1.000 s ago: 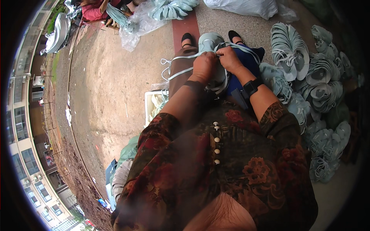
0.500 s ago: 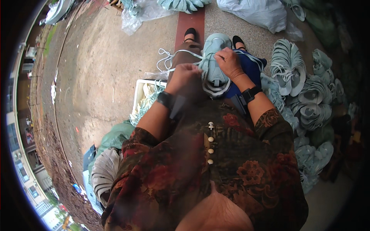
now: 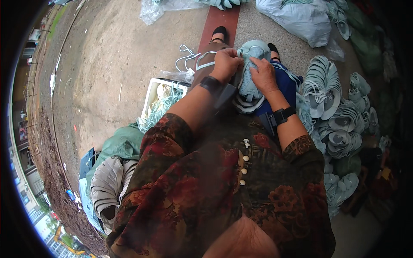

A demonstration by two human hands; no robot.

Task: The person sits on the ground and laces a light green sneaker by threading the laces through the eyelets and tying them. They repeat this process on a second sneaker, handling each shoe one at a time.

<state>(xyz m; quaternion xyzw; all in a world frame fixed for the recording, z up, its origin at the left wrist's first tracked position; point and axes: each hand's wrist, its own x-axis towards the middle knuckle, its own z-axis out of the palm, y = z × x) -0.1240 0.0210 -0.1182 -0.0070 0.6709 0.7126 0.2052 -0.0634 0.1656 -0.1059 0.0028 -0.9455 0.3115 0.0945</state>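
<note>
A light blue shoe upper (image 3: pixel 250 81) lies on my lap between my knees, its toe pointing away from me. At its left eyelet edge my left hand (image 3: pixel 227 64) is closed in a pinch on a pale shoelace (image 3: pixel 205 59), which loops out over my left knee. My right hand (image 3: pixel 263 76) bends over the right side of the upper. Its fingers grip near the eyelet row, and the thumb is mostly hidden. More lace trails over my right knee.
A white bin of tangled laces (image 3: pixel 149 96) stands left of my leg. Stacked shoe uppers (image 3: pixel 322 88) pile up at my right. A filled white plastic bag (image 3: pixel 297 19) lies ahead on the right. Beside my left hip are a green sack (image 3: pixel 122 144) and grey uppers (image 3: pixel 105 185).
My left hand has moved forward and right, onto the upper's left eyelet edge. My right hand has shifted slightly right and nearer to me. The whole view has turned a little.
</note>
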